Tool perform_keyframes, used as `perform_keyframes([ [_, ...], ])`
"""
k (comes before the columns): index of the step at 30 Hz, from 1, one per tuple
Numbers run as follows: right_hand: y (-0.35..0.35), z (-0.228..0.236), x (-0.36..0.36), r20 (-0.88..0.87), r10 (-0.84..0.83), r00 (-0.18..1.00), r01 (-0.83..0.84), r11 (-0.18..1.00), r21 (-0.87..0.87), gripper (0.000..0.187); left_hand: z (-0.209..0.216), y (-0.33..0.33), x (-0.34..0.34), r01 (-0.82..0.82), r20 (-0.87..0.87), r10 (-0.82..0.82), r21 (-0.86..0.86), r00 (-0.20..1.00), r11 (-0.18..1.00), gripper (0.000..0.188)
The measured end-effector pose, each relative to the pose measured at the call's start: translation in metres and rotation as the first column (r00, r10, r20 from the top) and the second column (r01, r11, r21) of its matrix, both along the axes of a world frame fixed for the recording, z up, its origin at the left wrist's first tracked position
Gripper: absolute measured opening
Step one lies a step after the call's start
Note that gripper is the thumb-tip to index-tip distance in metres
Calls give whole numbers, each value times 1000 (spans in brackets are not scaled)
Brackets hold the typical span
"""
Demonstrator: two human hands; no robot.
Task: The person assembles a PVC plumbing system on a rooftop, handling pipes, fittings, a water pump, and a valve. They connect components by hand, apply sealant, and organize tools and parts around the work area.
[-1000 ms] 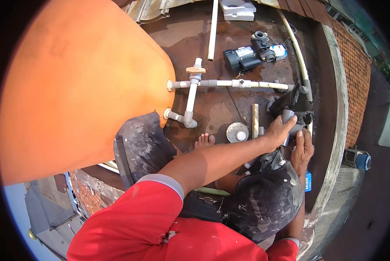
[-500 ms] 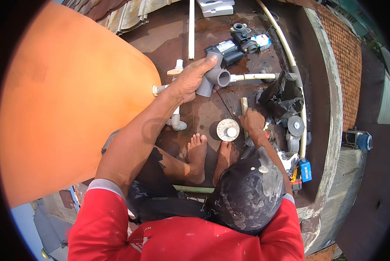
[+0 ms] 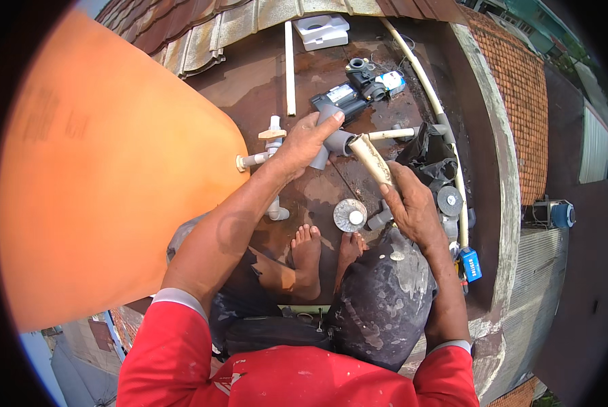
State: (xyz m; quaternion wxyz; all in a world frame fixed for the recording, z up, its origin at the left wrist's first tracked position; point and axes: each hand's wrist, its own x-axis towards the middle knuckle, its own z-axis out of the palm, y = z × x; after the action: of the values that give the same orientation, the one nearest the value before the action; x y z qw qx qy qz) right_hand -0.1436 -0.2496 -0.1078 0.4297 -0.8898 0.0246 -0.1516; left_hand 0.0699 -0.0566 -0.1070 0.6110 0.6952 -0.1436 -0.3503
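Observation:
My left hand [image 3: 301, 145] is closed around a grey plastic pipe tee [image 3: 337, 142], with the thumb along its upper arm. The tee's side opening faces right. Closed round a short, stained off-white pipe [image 3: 373, 163] is my right hand [image 3: 414, 205]. The pipe's far end is at the mouth of the tee; whether it has entered cannot be made out. Below them, by my feet, stands a round can with a stained pale top [image 3: 350, 216]. A grey pipe fitting [image 3: 380, 218] lies beside it.
An orange tank [image 3: 124, 176] with a valve [image 3: 273, 134] fills the left. Ahead lie a black water pump [image 3: 345, 98], a loose white pipe [image 3: 290, 68] and white foam packing [image 3: 321, 32]. On the right are a black plastic bag [image 3: 429, 159], a long pipe [image 3: 423, 71] and a low wall [image 3: 497, 129].
My right hand has risen from the floor, bringing the short pipe up to the tee's side opening. My left hand still holds the tee. The view has shifted slightly.

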Motion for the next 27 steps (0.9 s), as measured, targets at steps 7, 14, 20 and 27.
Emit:
perform_keyframes([
  [7,-5,42,-14,-201,-5,980,-49,964,-262,44,2,-5,-3,-41,560,-37,125,828,991,72],
  [14,-5,42,-11,-246,83,966,-132,973,-191,44,0,8,-8,-73,588,-50,183,808,980,62],
  [20,-6,54,-9,-320,128,939,-187,970,-159,39,10,8,-25,-132,651,-57,238,757,962,65],
  [27,-23,67,2,-474,131,871,-251,947,-200,47,4,4,-11,-68,574,-15,122,819,990,74],
])
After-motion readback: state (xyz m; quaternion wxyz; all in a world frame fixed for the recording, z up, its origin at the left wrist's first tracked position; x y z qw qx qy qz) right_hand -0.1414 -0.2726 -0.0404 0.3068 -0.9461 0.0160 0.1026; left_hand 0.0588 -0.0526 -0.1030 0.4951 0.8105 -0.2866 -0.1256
